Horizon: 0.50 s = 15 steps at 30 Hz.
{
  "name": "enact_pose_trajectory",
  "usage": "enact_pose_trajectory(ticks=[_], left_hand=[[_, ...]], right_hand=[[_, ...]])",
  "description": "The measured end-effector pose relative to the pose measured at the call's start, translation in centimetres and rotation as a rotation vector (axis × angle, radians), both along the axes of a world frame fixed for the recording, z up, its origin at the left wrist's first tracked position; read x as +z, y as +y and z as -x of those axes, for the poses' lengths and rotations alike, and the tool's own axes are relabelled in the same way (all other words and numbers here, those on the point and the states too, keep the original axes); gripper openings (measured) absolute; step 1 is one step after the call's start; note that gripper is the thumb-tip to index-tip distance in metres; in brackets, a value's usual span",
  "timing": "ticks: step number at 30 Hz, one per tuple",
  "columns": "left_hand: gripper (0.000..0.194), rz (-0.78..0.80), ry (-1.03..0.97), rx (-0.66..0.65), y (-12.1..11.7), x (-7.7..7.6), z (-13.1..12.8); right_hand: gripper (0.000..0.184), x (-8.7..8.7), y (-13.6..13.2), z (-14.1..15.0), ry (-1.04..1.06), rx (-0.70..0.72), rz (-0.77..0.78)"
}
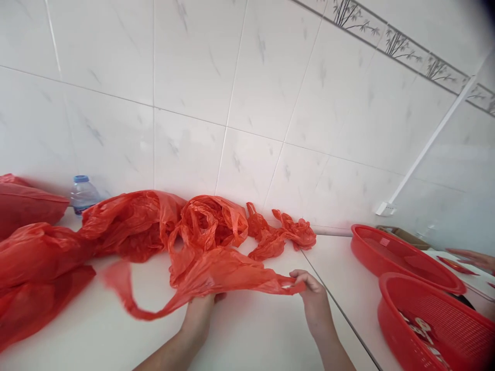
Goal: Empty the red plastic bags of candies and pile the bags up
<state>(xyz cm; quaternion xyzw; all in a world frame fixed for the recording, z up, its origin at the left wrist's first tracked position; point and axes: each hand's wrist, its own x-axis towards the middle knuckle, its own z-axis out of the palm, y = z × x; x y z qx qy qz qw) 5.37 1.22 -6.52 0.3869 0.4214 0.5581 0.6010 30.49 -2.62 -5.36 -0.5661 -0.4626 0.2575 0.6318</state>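
Observation:
A thin red plastic bag (228, 273) with looped handles is stretched sideways in front of me above the white table. My right hand (312, 289) is closed on the handle at its right end, fingers curled round the plastic. My left hand (203, 307) reaches beneath the middle of the bag; most of its fingers are hidden by the plastic, so their grip does not show. The other handle loops out loosely to the left, blurred at its tip. Right behind it lies a crumpled red bag (212, 216), touching or overlapping it.
More red bags (131, 221) line the wall, with a crumpled one (282, 232) farther right. A bottle (83, 195) with a blue cap stands at the back left. Two red plastic baskets (402, 257) sit to the right, the nearer holding small pale items. Another person's hand (474, 257) shows at the far right.

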Motion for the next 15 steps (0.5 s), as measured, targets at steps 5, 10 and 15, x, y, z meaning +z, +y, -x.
enact_pose_trajectory(ticks=[5, 10, 15], left_hand=[[0.019, -0.019, 0.014, -0.041, -0.4, -0.3, -0.3], [0.012, -0.035, 0.041, -0.076, -0.9, -1.0, -0.8], [0.017, -0.048, 0.098, -0.118, -1.9, -0.5, -1.0]], right_hand=[[0.022, 1.6, -1.1, -0.7, 0.005, -0.237, 0.026], [0.021, 3.0, -3.8, 4.2, -0.373, -0.18, -0.171], [0.023, 1.0, -3.7, 9.4, -0.721, 0.445, -0.133]])
